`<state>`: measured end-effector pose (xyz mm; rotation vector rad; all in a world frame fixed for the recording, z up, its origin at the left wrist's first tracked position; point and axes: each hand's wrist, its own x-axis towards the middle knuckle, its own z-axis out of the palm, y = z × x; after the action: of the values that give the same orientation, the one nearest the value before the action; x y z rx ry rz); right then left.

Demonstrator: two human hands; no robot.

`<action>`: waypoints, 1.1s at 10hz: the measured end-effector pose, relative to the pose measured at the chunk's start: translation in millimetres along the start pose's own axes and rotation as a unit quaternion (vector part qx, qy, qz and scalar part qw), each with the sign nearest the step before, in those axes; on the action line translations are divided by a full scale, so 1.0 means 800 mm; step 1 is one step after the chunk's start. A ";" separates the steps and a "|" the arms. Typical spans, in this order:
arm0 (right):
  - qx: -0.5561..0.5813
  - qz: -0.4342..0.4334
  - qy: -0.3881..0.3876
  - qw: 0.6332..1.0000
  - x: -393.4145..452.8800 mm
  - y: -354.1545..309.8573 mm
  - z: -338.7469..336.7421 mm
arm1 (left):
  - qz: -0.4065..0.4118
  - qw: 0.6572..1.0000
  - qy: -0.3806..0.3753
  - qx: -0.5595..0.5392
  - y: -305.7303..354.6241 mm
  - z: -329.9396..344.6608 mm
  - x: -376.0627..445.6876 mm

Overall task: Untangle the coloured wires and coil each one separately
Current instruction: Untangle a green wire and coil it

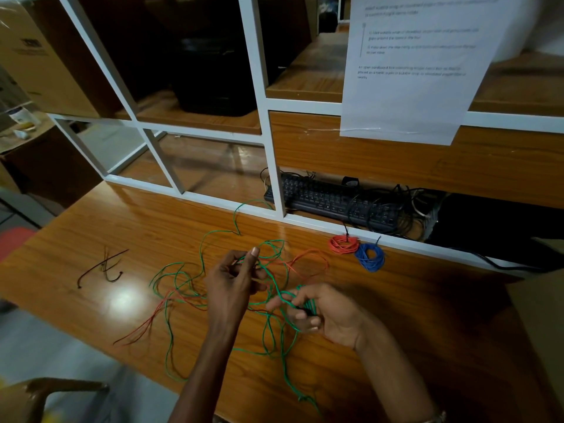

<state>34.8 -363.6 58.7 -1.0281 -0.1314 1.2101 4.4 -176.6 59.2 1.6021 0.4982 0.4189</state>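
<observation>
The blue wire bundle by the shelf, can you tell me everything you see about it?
The small round coil of blue plastic-coated wire is wound into many tight loops with a hole in the middle. It looks finished, and a thin dark tie sticks up from its top edge. It lies flat on the brown wooden table, close to the white shelf frame, beside a similar red coil and apparently touching it. Neither hand touches it.

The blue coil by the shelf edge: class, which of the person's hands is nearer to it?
Right. The right hand lies below and slightly left of the blue coil; the left hand is farther left, beyond the green wire.
</observation>
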 end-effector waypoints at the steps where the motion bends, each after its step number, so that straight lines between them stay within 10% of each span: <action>1: -0.008 0.051 -0.063 0.997 -0.002 -0.003 -0.004 | 0.010 0.999 0.021 0.042 -0.008 -0.012 0.006; 6: -0.163 -0.072 0.060 0.982 -0.028 -0.009 -0.015 | -0.036 0.998 0.037 -0.027 -0.025 -0.018 0.016; 11: -0.403 0.020 0.107 0.909 -0.036 -0.011 -0.039 | 0.011 0.998 0.056 0.013 -0.034 -0.021 0.000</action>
<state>47.8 -405.1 59.0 -1.8848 -0.4664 1.0766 -6.5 -160.9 33.7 1.6169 0.5730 0.5228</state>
